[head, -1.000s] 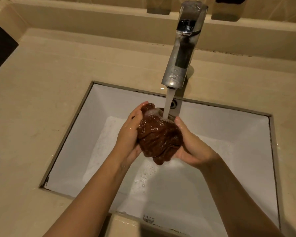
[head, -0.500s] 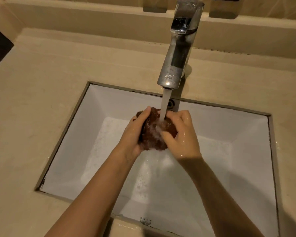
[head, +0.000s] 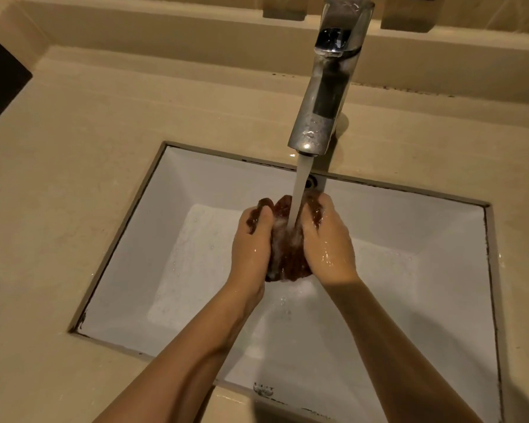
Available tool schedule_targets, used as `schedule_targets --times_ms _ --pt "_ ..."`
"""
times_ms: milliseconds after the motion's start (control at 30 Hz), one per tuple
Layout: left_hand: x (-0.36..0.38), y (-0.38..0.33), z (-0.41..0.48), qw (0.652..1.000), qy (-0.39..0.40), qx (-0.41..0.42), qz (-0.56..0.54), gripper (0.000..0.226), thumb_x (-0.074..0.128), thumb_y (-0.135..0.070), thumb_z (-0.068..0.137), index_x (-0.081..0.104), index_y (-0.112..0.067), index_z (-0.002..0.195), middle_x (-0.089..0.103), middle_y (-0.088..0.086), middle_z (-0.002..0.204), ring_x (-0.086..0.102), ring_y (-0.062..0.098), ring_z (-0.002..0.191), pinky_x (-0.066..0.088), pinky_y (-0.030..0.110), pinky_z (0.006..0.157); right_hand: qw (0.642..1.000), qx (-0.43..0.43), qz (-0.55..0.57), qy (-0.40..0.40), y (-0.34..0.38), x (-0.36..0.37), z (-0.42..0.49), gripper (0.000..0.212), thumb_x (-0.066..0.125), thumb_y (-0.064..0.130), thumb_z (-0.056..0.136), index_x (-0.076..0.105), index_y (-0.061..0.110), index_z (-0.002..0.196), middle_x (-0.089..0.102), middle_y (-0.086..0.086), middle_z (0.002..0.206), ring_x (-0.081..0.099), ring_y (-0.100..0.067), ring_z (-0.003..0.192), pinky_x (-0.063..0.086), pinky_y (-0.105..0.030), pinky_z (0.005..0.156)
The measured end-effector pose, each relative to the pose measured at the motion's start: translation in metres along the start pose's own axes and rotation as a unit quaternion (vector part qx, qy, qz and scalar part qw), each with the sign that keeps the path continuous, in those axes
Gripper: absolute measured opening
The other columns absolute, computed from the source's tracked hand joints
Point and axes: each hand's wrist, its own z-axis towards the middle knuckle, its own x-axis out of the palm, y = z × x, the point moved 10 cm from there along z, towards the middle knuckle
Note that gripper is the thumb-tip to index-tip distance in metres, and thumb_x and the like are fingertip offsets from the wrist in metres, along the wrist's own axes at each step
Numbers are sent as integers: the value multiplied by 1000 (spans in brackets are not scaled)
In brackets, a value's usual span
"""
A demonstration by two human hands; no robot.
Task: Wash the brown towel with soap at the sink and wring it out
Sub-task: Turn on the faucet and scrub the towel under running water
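At the far left edge a dark, flat patch (head: 0, 87) meets the beige stone countertop (head: 74, 178); what the patch is cannot be made out in this light. Set into the countertop is a white rectangular ceramic sink (head: 171, 215), with a film of pale soapy bubbles (head: 196, 254) spread over the left part of its floor.

Above the middle of the basin, the left hand (head: 252, 242) has its fingers curled round the left side of a wet, bunched brown towel (head: 287, 261), with folds of cloth showing between the knuckles. The towel is held clear of the sink floor, squeezed between both hands, and its lower end bulges out beneath the palms.

A steady stream of water (head: 301, 184) falls from the spout of a tall, square-bodied chrome tap (head: 327, 87) mounted on the countertop behind the basin, and lands on the top of the towel between the two hands. Just behind the stream, a small round overflow hole (head: 311, 181) sits in the sink's back wall.

The right hand (head: 327, 242), glistening wet across its back, grips the towel's right side with its fingers folded over the cloth. Both bare forearms reach in from the bottom edge.
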Motion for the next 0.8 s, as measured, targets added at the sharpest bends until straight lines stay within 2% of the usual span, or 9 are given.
schedule_targets --times_ms 100,167,233,333,433,533,600,667,800 --pt "4 18 9 986 27 -122 -109 34 43 -44 97 54 -23 121 65 7 112 63 24 102 54 37 75 994 -54 51 83 13 20 -26 39 53 38 91 41 28 127 39 3 123 49 -15 112 49 -35 96" --pt "12 26 10 970 43 -173 -164 44 50 -52 91 61 -16 114 68 10 102 67 25 93 55 38 72 994 -70 54 68 26 29 -41 31 58 40 87 48 27 113 39 5 113 53 -14 103 53 -35 90" --pt "19 25 5 974 43 -158 -155 38 55 -48 90 66 -13 98 70 7 84 69 20 77 55 34 69 999 -24 11 -27 26 21 -36 31 56 44 88 54 22 109 46 4 108 57 -14 96 52 -32 85" --pt "16 26 -2 979 3 -143 -147 26 62 -36 88 70 -12 93 73 7 82 71 20 74 56 32 63 991 33 38 -124 19 3 -17 30 50 46 91 62 20 101 57 1 100 59 -15 89 49 -29 75" --pt "8 19 -5 983 -9 -111 -149 15 62 -32 88 69 -18 87 74 4 80 71 20 76 54 30 59 981 97 138 -99 -5 6 -2 24 39 41 96 54 22 96 59 0 94 59 -19 91 45 -30 76" --pt "6 10 -8 987 11 -86 -136 11 57 -28 92 66 -23 87 72 1 82 69 18 79 53 30 61 987 105 121 -29 -18 9 -7 39 34 50 95 40 26 125 54 -6 122 53 -25 114 45 -40 95" --pt "4 5 -7 986 14 -89 -139 11 54 -25 93 64 -25 94 70 3 92 67 20 87 55 33 70 989 72 128 32 -8 12 -20 47 39 48 94 32 29 137 51 -2 129 50 -23 120 44 -40 100" --pt "1 3 -2 989 11 -82 -125 14 52 -24 93 64 -25 99 68 8 102 65 25 96 55 38 79 983 43 166 73 8 22 -35 44 53 40 90 40 28 131 52 2 124 53 -18 115 48 -35 97" --pt "8 -8 2 1000 18 -12 -11 19 51 -31 89 69 -27 83 70 6 94 65 26 95 54 45 86 984 58 160 -44 7 19 -42 23 58 42 86 50 31 105 60 6 104 59 -11 98 51 -30 90"
